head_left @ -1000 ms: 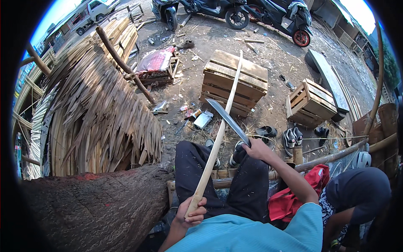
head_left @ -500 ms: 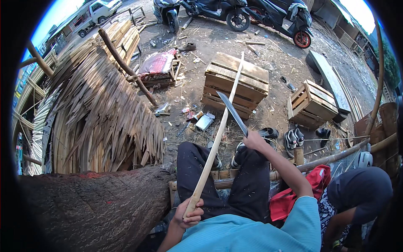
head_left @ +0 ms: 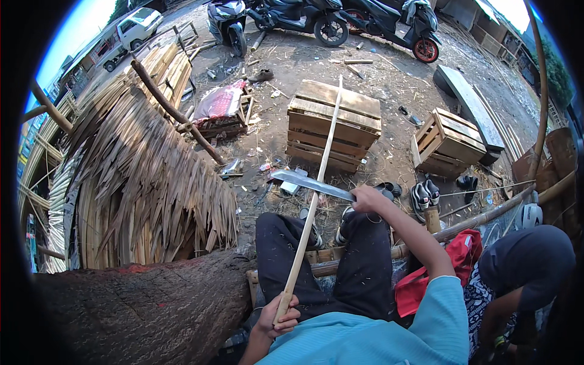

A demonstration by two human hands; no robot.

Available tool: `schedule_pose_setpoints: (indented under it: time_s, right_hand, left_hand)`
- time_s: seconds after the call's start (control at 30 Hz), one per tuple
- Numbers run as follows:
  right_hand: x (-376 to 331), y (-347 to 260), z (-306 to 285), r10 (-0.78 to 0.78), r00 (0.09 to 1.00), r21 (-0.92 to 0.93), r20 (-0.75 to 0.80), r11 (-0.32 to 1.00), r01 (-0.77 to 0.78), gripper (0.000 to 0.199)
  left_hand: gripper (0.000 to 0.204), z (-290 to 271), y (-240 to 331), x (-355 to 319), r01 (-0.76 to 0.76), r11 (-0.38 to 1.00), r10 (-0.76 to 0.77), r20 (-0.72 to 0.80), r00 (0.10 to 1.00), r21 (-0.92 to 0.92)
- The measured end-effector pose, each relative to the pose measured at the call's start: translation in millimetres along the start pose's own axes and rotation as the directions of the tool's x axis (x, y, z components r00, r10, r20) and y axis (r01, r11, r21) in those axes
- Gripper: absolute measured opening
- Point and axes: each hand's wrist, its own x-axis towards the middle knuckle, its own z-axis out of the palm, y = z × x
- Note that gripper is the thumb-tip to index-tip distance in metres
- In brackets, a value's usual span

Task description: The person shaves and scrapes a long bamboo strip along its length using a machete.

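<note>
Thatch (head_left: 146, 173) stood well to the left of the big crate (head_left: 316, 128). Well off the crate's near side, the left hand (head_left: 278, 314) was wrapped around one end of a pale pole (head_left: 303, 237), which stretched across the crate's top. On the crate's near side, a knife (head_left: 304, 181) crossed over the pole, tip leftward; the right hand (head_left: 367, 199) was clenched around its handle. A small crate (head_left: 453, 143) sat right of the big crate.

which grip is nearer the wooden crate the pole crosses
Right. The right grip, holding the knife, is short of the crate; the left grip, around the pole at its near end, is farther back.
</note>
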Motion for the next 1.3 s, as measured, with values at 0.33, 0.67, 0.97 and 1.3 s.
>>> schedule_pose_setpoints:
  time_s: [0.33, 0.67, 0.97, 1.3]
  right_hand:
    - [-18, -58, -7, -0.066, 0.985, 0.238, 0.161, 0.971, 0.026, 0.037]
    - [17, -22, 5, 0.401, 0.915, 0.209, -0.051, 0.900, -0.383, 0.034]
    - [-50, -71, 10, 0.222, 0.970, 0.384, 0.096, 0.891, -0.242, 0.033]
    - [-141, -157, 5, -0.181, 0.959, 0.349, 0.216, 0.932, 0.097, 0.054]
  left_hand:
    - [0.033, -11, 6, -3, 0.009, 0.991, 0.000, 0.071, 0.997, -0.135]
    - [0.036, -10, -2, -4, -0.005, 0.997, 0.006, 0.013, 1.000, -0.082]
    - [0.034, -13, 6, 1, -0.044, 0.984, 0.059, 0.081, 0.995, -0.174]
    - [0.041, 10, 17, 43, -0.043, 0.988, 0.023, -0.128, 0.991, -0.151]
